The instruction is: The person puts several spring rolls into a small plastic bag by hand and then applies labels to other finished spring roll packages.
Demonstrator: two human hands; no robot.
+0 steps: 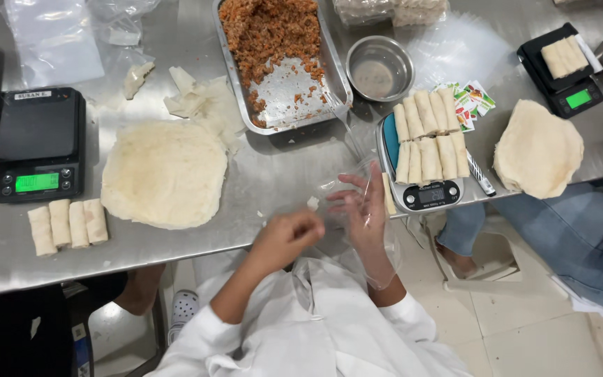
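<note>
Head view: the right hand (pixel 364 209) sits inside a clear plastic glove (pixel 378 244), fingers (pixel 347 183) spread apart. The left hand (pixel 284 237), fingers curled together, pinches the glove's edge. Both hover just below the grey scale (pixel 427 195), which carries eight rolls (pixel 428 136); four more rolls (pixel 68 225) lie far left of it on the worktop (pixel 273 167).

Clear plastic glove (pixel 375 230) sheathing right hand (pixel 359 208)

Three digital scales stand on the tabletop (pixel 273 174): a black one (pixel 38 143) left of the metal tray (pixel 282 63), a silver one (pixel 423 164) right of it, another black one (pixel 560 70) farthest right. Rolls: four (pixel 68 225) far left of the tray, eight (pixel 430 136) on the silver scale. Two wrapper stacks (pixel 164 173) (pixel 537 148), one round bowl (pixel 380 68), one marker (pixel 481 176).
</note>
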